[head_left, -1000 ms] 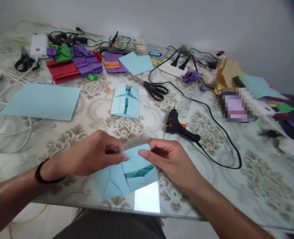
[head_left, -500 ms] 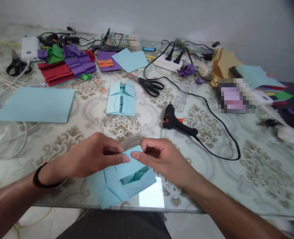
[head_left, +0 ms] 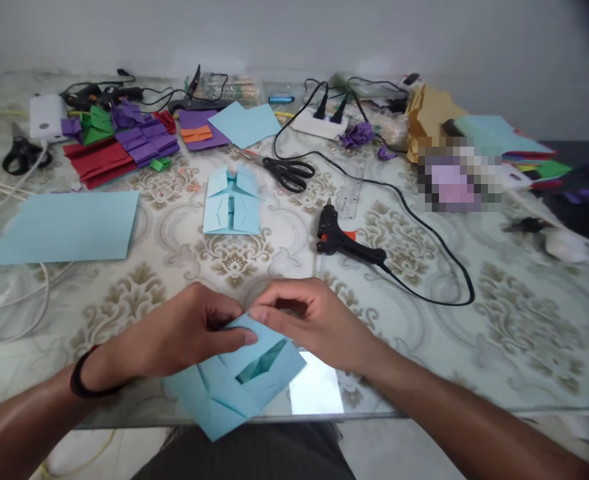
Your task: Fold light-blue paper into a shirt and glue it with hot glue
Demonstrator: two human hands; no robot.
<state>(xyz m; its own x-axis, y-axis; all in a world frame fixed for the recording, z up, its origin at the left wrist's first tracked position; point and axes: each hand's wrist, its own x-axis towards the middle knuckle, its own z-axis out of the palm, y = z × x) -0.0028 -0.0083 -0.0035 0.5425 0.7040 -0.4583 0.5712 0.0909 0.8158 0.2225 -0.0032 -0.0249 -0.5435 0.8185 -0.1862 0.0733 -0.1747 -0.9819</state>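
A light blue folded paper (head_left: 229, 393) is held at the front edge of the table, tilted, with a slit-like opening in its folds. My left hand (head_left: 194, 333) pinches its upper edge, the thumb lying on top and the other fingers behind. My right hand (head_left: 304, 320) is closed on the same edge a little to the right, thumb and forefinger together at the paper's top. Beyond the hands lies a second folded light blue paper (head_left: 231, 201), flat on the table, with similar folds.
A black glue gun (head_left: 347, 237) with its cord lies right of centre, near black scissors (head_left: 289, 173) and a clear ruler (head_left: 350, 193). A flat blue sheet (head_left: 69, 227) lies left. Folded purple paper (head_left: 147, 140), a power strip (head_left: 319, 123) and a brown paper bag (head_left: 429, 117) line the back.
My right hand has slid left along the paper's upper edge, closer to my left hand. The folded paper has shifted slightly toward me, and the whole view has turned a little.
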